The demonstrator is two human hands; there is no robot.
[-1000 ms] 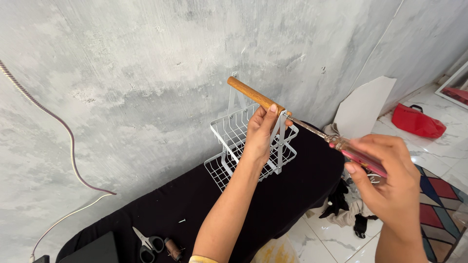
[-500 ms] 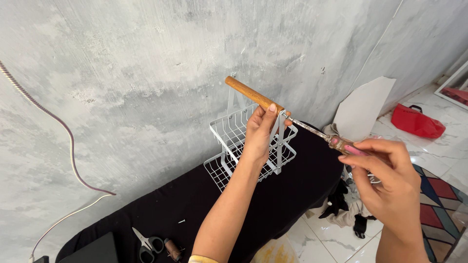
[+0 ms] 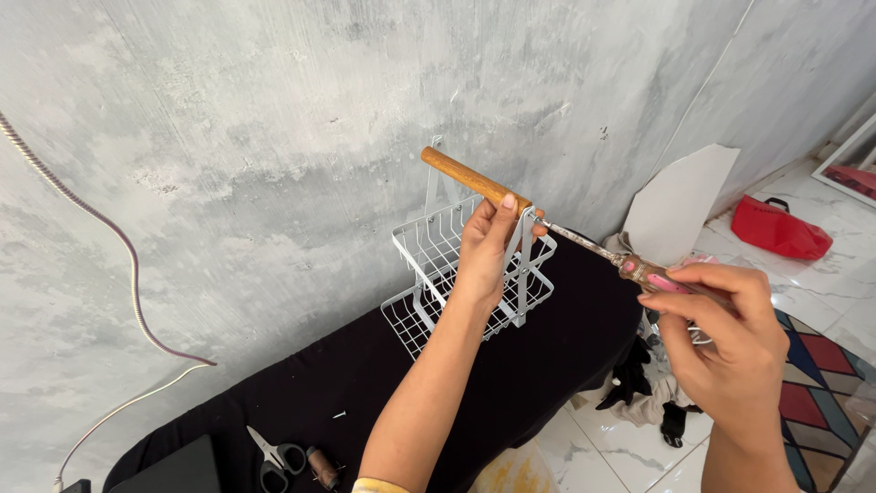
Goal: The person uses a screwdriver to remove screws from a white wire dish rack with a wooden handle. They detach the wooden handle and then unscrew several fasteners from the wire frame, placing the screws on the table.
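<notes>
1. Grey, patchy plaster wall (image 3: 274, 137) fills the background, and below it a black cloth-covered counter (image 3: 365, 383) carries a white two-tier wire basket rack (image 3: 429, 274), standing upright near the wall.
2. The left hand (image 3: 488, 251) is closed around the near end of the rack's wooden handle (image 3: 470, 180), at the white upright bracket (image 3: 525, 265), thumb up along the wood.
3. The right hand (image 3: 721, 342) is clamped on the pink grip of a screwdriver (image 3: 630, 265), whose metal shaft slants up to meet the handle's end at the bracket.
4. Risk, as I judge it: the tip sits right beside the left fingers (barely apart), so a slip off the screw head could jab them or scratch the white coating.
5. The shaft comes in at an angle; pressing off-axis could cam the tip out or strip the screw.
6. The rack is light and steadied only by the one hand on top, so a hard push might tip or slide it on the cloth.
7. Containers: both wire tiers look empty. A red bag (image 3: 780, 228) lies on the tiled floor (image 3: 602, 447) to the right, its contents unseen.
8. Scissors (image 3: 278, 456) lie on the counter's near left part, well apart from the rack.
</notes>
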